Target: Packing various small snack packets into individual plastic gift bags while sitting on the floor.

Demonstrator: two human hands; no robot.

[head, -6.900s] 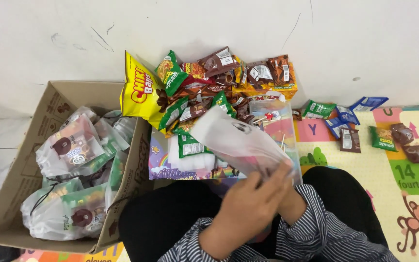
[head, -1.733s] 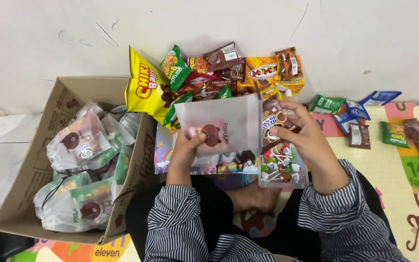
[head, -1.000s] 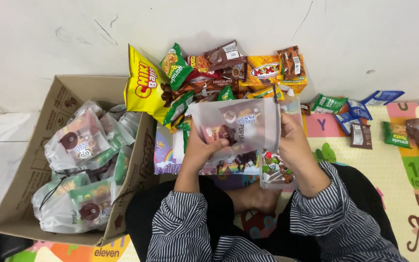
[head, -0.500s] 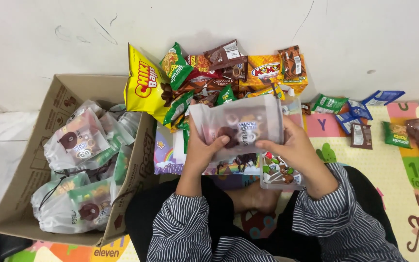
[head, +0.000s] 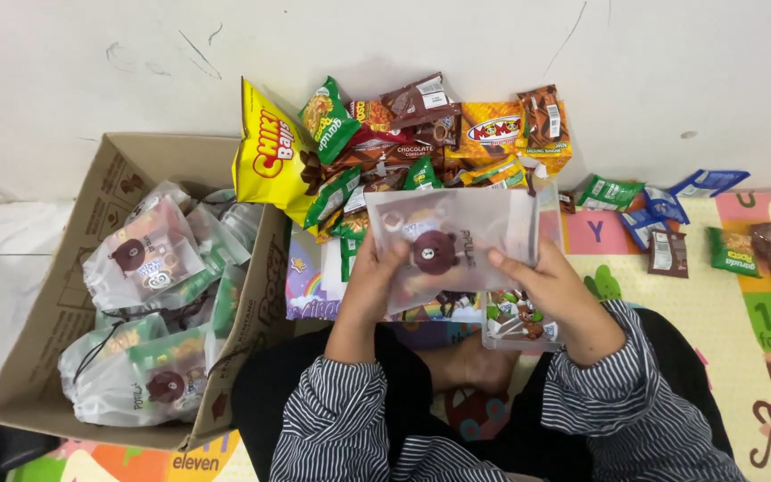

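sleeves: 2 striped cuffs (head: pixel 617 393) at the bottom of the view, the person seated on a play mat (head: pixel 707 303).
left hand (head: pixel 372 286): closed on the left edge of the frosted pouch (head: pixel 452 245), thumb on its face.
right hand (head: pixel 551 290): fingers pinch the pouch's right edge.
pouch position: held flat above the lap, just in front of the snack pile (head: pixel 421 143).
handling (judged): light, soft, slippery film; the contents could slide, so hold both side edges.
candy tub (head: pixel 519 321): just under the right hand.
cardboard box (head: pixel 55 295): left, holds filled pouches.
loose packets (head: pixel 671 214): far right, well apart.
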